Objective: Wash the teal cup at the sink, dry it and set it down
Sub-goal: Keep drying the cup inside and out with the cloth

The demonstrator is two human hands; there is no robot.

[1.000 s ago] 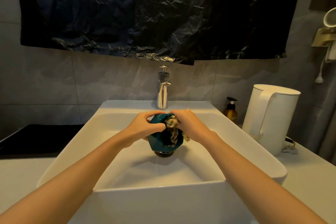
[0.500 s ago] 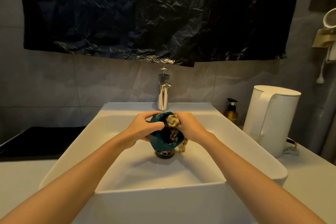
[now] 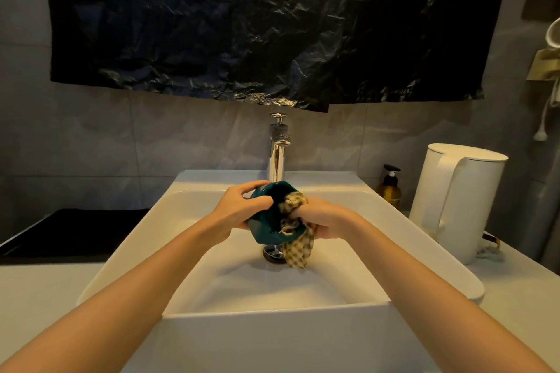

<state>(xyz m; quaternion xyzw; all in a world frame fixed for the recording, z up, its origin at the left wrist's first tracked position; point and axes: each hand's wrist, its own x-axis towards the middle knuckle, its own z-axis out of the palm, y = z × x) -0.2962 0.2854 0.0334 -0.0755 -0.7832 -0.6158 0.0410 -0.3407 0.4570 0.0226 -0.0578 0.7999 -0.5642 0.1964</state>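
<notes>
The teal cup (image 3: 265, 232) is held over the white sink (image 3: 197, 215), tilted with its mouth facing right and toward me. My left hand (image 3: 238, 212) grips it from the left, thumb over the rim. My right hand (image 3: 325, 219) grips a yellow checked cloth (image 3: 295, 244), part of it pushed inside the cup and a corner hanging down below the rim. The chrome faucet (image 3: 277, 150) stands just behind the cup; no water stream is visible.
The drain plug (image 3: 271, 253) sits under the cup. A white kettle (image 3: 454, 203) and an amber pump bottle (image 3: 389, 189) stand on the counter at right. A black surface (image 3: 69, 230) lies to the left. Black plastic sheeting (image 3: 257, 24) covers the wall above.
The cloth has slid further out, and its corner now hangs well below the cup. My right hand has shifted slightly right and down; the left keeps its grip on the cup.
</notes>
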